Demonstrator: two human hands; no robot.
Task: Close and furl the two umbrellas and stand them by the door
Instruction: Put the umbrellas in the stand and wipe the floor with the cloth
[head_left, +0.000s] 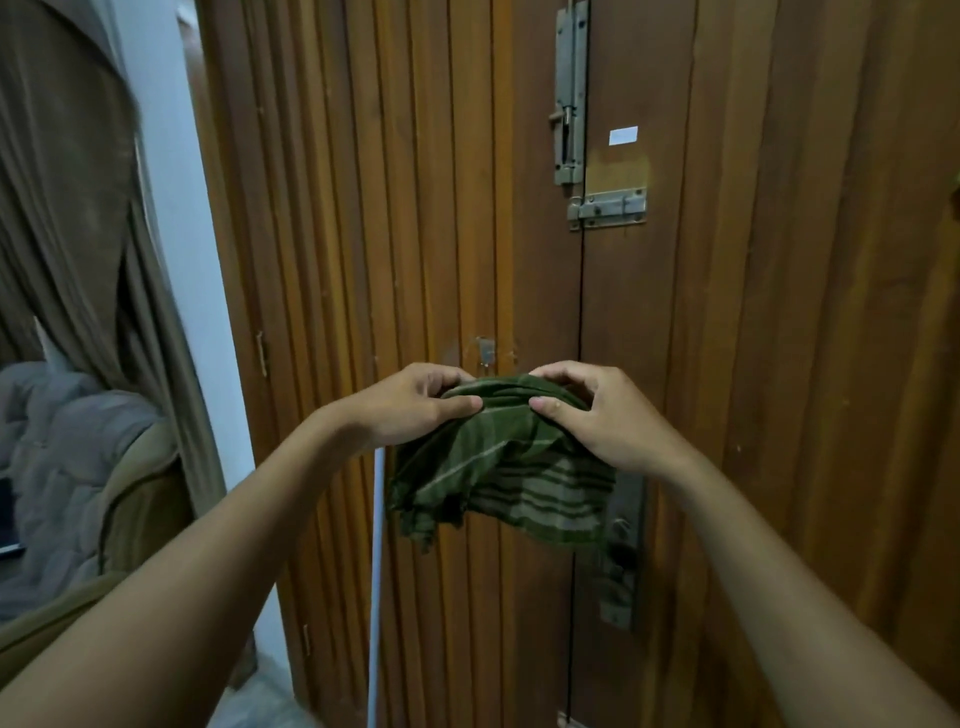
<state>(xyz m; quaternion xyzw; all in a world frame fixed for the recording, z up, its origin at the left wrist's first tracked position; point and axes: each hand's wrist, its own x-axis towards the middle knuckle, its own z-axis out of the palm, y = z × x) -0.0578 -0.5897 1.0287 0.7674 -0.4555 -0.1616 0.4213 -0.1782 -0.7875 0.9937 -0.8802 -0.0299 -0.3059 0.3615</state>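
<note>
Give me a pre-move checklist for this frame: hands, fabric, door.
1. Left hand gripping the green striped fabric: ok, fingers pinch its top edge.
2. Right hand gripping the fabric: ok, it pinches the same edge beside the left.
3. Fabric furled: not ok, it hangs loose and bunched below the hands.
4. Fabric is an umbrella: cannot tell, no shaft, ribs or handle show.
5. Spot by the door free: cannot tell, the floor is barely in view; a white pole stands against the door's left part.
6. Second umbrella located: not ok, none in view.
</note>
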